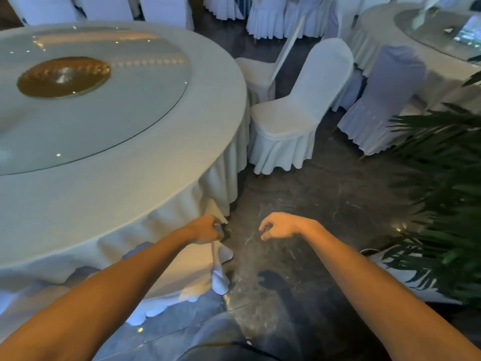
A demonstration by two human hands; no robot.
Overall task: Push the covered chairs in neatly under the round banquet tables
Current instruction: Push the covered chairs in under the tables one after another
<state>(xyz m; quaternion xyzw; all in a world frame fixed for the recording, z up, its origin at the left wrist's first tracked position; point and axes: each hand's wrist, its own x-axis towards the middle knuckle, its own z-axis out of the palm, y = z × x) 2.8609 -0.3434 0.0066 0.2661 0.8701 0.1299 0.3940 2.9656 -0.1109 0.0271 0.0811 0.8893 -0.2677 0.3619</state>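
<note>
From my feed, the round table (109, 142) fills the left side, its white tablecloth (182, 204) hanging down to the floor. My left hand (205, 230) is pinching a fold of that cloth at the table's edge. Right hand (278, 226) hangs over bare floor, fingers loosely curled, holding nothing. The nearest covered chair (291, 121) sits just beside the table — seat not tucked under. A green plant (442, 194) crowds the right.
</note>
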